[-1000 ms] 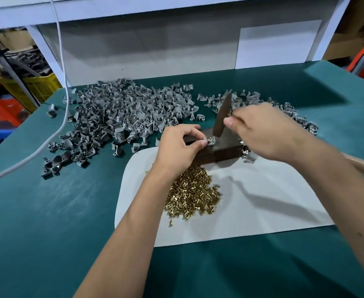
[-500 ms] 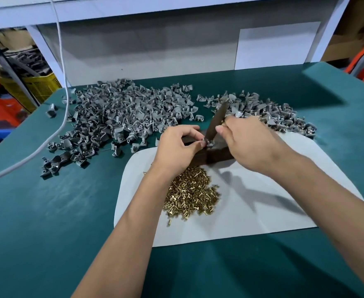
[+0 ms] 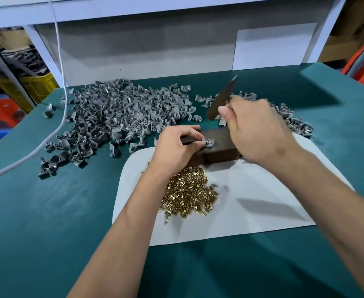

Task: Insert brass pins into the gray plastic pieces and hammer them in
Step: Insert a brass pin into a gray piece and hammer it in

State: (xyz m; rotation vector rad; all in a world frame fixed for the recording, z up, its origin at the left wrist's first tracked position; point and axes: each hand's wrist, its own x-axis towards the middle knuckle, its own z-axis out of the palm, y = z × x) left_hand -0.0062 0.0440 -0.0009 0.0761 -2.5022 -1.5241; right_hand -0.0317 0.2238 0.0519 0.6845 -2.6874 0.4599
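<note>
While pins point(image 3: 187, 192) heap on sheet point(image 3: 262, 216) | left hand point(image 3: 176, 147) pinches piece point(image 3: 208, 143)

Left hand point(image 3: 177, 147): seen from the back, fingers curled, thumb and forefinger tips pinched together on a small gray piece point(image 3: 208, 143) at mid-frame. Left forearm: bare, extended from the lower centre edge up and slightly right, wrist held straight.

Right hand point(image 3: 257, 130): raised above and to the right of the left hand, fingers curled round a dark flat bar point(image 3: 222, 97), thumb laid along its side; outline slightly blurred. Right forearm: bare, entering from the right edge, angled up and leftward.
</note>
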